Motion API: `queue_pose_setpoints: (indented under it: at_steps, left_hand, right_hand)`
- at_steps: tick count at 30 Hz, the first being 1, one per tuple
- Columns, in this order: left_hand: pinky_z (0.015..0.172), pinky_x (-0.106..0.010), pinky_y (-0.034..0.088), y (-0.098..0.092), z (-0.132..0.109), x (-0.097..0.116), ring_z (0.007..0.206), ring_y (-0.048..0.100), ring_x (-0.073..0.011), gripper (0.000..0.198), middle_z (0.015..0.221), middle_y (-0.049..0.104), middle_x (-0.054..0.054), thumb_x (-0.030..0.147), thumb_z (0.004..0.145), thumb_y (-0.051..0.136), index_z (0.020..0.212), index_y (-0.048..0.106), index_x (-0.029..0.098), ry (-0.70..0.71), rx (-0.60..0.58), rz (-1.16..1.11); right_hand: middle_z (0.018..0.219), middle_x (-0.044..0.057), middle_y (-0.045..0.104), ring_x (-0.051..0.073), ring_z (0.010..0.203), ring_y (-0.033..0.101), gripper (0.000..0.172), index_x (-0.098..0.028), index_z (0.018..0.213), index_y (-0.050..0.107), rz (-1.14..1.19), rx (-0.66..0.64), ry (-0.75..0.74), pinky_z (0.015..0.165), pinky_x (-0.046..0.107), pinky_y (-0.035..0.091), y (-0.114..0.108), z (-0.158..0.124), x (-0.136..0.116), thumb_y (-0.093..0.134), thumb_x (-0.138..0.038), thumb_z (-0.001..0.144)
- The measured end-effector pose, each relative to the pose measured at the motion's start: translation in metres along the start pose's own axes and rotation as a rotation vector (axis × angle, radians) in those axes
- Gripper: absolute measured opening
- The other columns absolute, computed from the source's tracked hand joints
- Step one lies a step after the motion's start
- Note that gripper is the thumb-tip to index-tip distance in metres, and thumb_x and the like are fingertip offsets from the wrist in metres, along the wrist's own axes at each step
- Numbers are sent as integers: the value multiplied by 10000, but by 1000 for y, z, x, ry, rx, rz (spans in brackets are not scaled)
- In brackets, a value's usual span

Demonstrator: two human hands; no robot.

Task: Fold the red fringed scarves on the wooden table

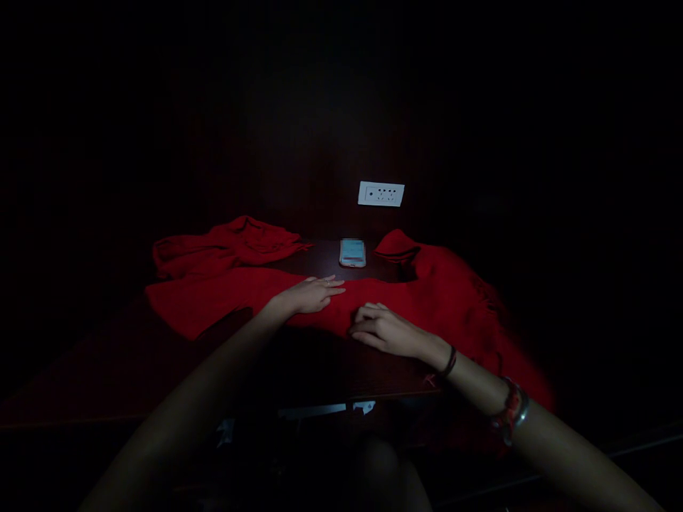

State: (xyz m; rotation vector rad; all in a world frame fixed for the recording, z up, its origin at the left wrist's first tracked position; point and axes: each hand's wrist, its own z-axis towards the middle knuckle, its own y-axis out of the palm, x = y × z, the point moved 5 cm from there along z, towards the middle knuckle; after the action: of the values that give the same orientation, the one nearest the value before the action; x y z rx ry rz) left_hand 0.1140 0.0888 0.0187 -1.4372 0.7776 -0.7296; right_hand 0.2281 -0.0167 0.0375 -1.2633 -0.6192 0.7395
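Observation:
A long red scarf (368, 293) lies across the dark table, with a narrow stretch in the middle. Its left part spreads into a flat flap and a bunched heap, and its right part hangs over toward the near edge. Thread-like fringe shows at some of its ends. My left hand (312, 294) lies flat on the middle stretch, fingers outstretched and a ring on one. To the right, my right hand (388, 331) has its fingers curled in at the near edge of the scarf, seemingly pinching it; the fingertips are partly hidden.
Beyond the scarf a phone (353, 253) with a lit screen lies on the table (320, 370). A white socket panel (380, 193) is on the dark wall behind. The table's front edge runs below my hands; the surroundings are very dark.

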Motion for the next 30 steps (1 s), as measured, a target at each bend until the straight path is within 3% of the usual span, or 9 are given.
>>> queue_pose_setpoints:
  at_steps: [3, 5, 8, 11, 15, 19, 24, 27, 30]
  left_hand:
    - [954, -303, 210, -6, -1, 8, 1211, 230, -139, 419, 1311, 323, -2, 211, 821, 272, 1233, 346, 223, 48, 99, 9]
    - [942, -284, 223, -6, -1, 13, 1183, 289, -135, 395, 1275, 381, -14, 267, 847, 243, 1217, 372, 217, 64, 102, -16]
    - [927, -288, 241, -3, -2, 17, 1176, 305, -151, 419, 1289, 360, -26, 353, 851, 250, 1238, 337, 221, 55, 47, -51]
    - [934, -310, 228, -2, -4, 17, 1200, 261, -166, 465, 1326, 291, -35, 400, 839, 275, 1270, 276, 224, 30, 4, -58]
    - [932, -333, 229, -2, -6, 18, 1211, 237, -177, 479, 1340, 256, -43, 406, 835, 279, 1278, 258, 224, 6, -32, -61]
    - [931, -358, 231, -2, -6, 20, 1223, 201, -190, 496, 1364, 187, -47, 417, 831, 279, 1287, 233, 226, -7, -36, -62]
    - [940, -451, 184, -2, -8, 20, 1248, 79, -241, 554, 1381, 73, -64, 459, 823, 260, 1313, 156, 223, -86, -127, -88]
    - [946, -465, 161, -2, -9, 20, 1247, 60, -259, 621, 1376, 77, -93, 511, 801, 269, 1320, 135, 197, -140, -171, -107]
    - [954, -459, 150, -2, -10, 20, 1248, 59, -254, 681, 1372, 96, -97, 568, 772, 277, 1318, 148, 182, -149, -173, -123]
  right_hand:
    - [909, 72, 530, 143, 871, 459, 307, -159, 932, 580, -29, 88, 242, 790, 284, 341, -11, 8, 42, 311, -286, 856]
    - [969, 105, 523, 169, 900, 467, 301, -142, 979, 559, -119, 69, 451, 768, 290, 360, -12, 12, 77, 335, -288, 841]
    - [981, 115, 548, 194, 891, 502, 266, -147, 971, 563, -170, -148, 606, 714, 276, 382, -3, 15, 119, 424, -286, 792]
    - [889, 99, 598, 172, 831, 542, 204, -134, 882, 595, -132, -291, 582, 694, 230, 375, 5, 14, 138, 432, -196, 774]
    - [880, 124, 598, 164, 808, 551, 211, -91, 852, 577, -158, -200, 550, 687, 212, 370, -6, 12, 144, 386, -158, 791]
    - [992, 148, 547, 175, 865, 531, 242, -84, 982, 490, -234, -29, 597, 713, 236, 374, -18, 18, 145, 332, -166, 817]
    - [1000, 141, 540, 201, 884, 526, 269, -127, 1017, 471, -270, -124, 716, 719, 305, 385, 3, 24, 146, 300, -112, 810]
    - [1046, 156, 506, 230, 972, 469, 280, -128, 1012, 490, -291, -94, 728, 786, 377, 353, 10, 23, 133, 285, -131, 821]
    - [1164, 157, 422, 236, 1081, 368, 335, -138, 1124, 433, -259, 55, 633, 862, 398, 303, 6, 18, 106, 278, -242, 845]
